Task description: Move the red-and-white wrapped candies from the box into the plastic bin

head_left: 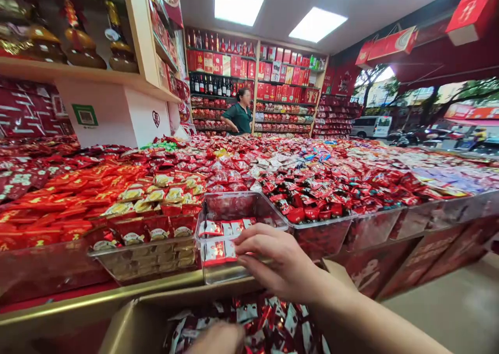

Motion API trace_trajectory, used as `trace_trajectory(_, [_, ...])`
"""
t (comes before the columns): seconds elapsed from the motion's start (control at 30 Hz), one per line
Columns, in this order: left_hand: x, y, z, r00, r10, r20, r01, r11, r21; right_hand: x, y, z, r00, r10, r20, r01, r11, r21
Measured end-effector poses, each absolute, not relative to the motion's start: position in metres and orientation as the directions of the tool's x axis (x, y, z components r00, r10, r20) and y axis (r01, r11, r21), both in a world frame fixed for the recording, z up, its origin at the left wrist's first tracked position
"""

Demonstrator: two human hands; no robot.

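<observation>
My right hand (275,258) reaches in from the right to a clear plastic bin (218,277). Its thumb and fingers come together at a small red-and-white packet (231,249) at the end of a short row. More such packets (212,228) line the low bottom of the bin. Below, my left hand (218,338) is smeared by motion over an open cardboard box (128,317), so its fingers cannot be made out. Loose red, white and dark packets (273,320) fill that box.
Neighbouring bins hold gold-and-red packets (156,234), orange-red packets (42,208) and dark red packets (312,211). A gold-coloured edge (97,297) runs along the display front. Behind the display stands a person in a green shirt (240,117), before shelves of bottles and boxes (222,65).
</observation>
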State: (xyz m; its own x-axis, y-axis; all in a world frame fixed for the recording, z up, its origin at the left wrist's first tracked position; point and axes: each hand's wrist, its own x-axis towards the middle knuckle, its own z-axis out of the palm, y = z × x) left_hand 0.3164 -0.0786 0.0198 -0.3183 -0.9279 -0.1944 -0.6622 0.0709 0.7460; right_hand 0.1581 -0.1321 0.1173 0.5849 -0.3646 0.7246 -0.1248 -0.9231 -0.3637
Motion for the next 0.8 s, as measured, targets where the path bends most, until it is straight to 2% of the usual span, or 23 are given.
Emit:
trace_trajectory(0.07, [0.318, -0.085, 0.026, -0.298, -0.944, -0.141, -0.578, 0.061, 0.814, 0.137, -0.112, 0.089, 0.493, -0.53, 0.691, -0.192, -0.84, -0.507])
trace_trajectory(0.1, [0.317, -0.087, 0.031, -0.28, -0.954, -0.11, -0.51, 0.051, 0.859, 0.13, -0.106, 0.074, 0.432, -0.642, 0.633, -0.221, -0.756, -0.617])
trace_trajectory(0.17, [0.313, -0.088, 0.039, -0.213, -0.976, -0.049, -0.358, 0.031, 0.933, 0.123, -0.099, 0.049, 0.33, -0.85, 0.411, -0.168, -0.481, -0.86])
trace_trajectory(0.23, [0.307, -0.086, 0.046, -0.133, -0.991, -0.033, -0.173, -0.01, 0.985, 0.124, -0.099, 0.031, 0.349, -0.927, 0.139, -0.01, -0.152, -0.988])
trace_trajectory(0.27, [0.304, -0.084, 0.048, -0.112, -0.993, -0.038, -0.106, -0.026, 0.994, 0.126, -0.101, 0.027, 0.387, -0.921, 0.048, 0.053, -0.03, -0.998])
trace_trajectory(0.33, [0.299, -0.08, 0.049, -0.106, -0.993, -0.052, -0.043, -0.048, 0.998, 0.13, -0.103, 0.024, 0.43, -0.902, -0.031, 0.102, 0.083, -0.991])
trace_trajectory(0.5, [0.295, -0.078, 0.043, -0.107, -0.993, -0.055, 0.018, -0.057, 0.998, 0.134, -0.103, 0.027, 0.358, -0.933, -0.043, 0.129, 0.096, -0.987])
trace_trajectory(0.67, [0.294, -0.079, 0.045, -0.338, -0.918, -0.205, 0.08, -0.245, 0.966, 0.129, -0.105, 0.024, 0.251, -0.965, -0.071, 0.178, 0.118, -0.977])
trace_trajectory(0.8, [0.292, -0.079, 0.048, -0.274, -0.934, -0.228, 0.042, -0.248, 0.968, 0.128, -0.109, 0.021, 0.267, -0.96, -0.084, 0.297, 0.165, -0.94])
